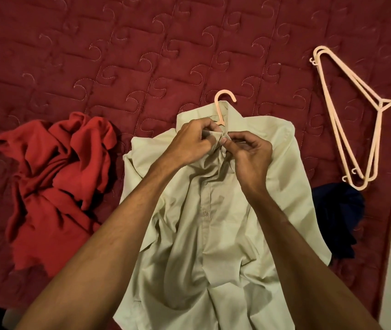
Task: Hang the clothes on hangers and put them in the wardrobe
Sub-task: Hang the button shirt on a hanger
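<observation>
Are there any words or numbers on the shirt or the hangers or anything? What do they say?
None: there is nothing to read here.
The shirt, red cloth, dark blue cloth and spare hangers show no words, numbers or labels.
The bedspread has only stitched curls, a pattern and not letters.

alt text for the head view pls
The left hand and right hand pinch the collar of a pale shirt on a red quilt, a pink hanger hook poking out. A red garment lies left of it, spare hangers and a dark garment right.
</observation>
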